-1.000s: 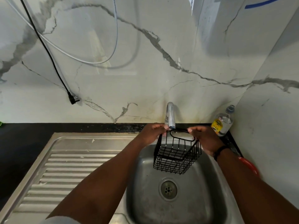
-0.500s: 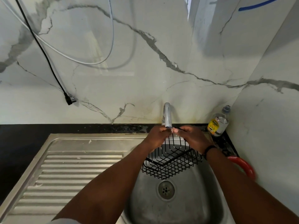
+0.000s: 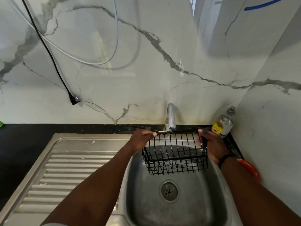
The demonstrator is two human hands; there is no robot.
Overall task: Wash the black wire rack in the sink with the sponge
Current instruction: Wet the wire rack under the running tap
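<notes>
Black stone countertop [image 3: 24, 144] is carrying inset steel sink [image 3: 73, 168]; clear yellow-labelled bottle [image 3: 224, 123] is standing beyond right hand [image 3: 211, 145].

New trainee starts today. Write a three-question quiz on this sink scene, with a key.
1. True or false: both hands grip the rack.
2. Where does the bottle stand? A. on the draining board B. in the corner right of the tap C. in the basin
3. Fill in: the rack is held over the ___ of the sink, not resting on it.

Key
1. True: the left hand holds its left end, the right hand its right end.
2. B
3. basin. No sponge is in view.
</notes>
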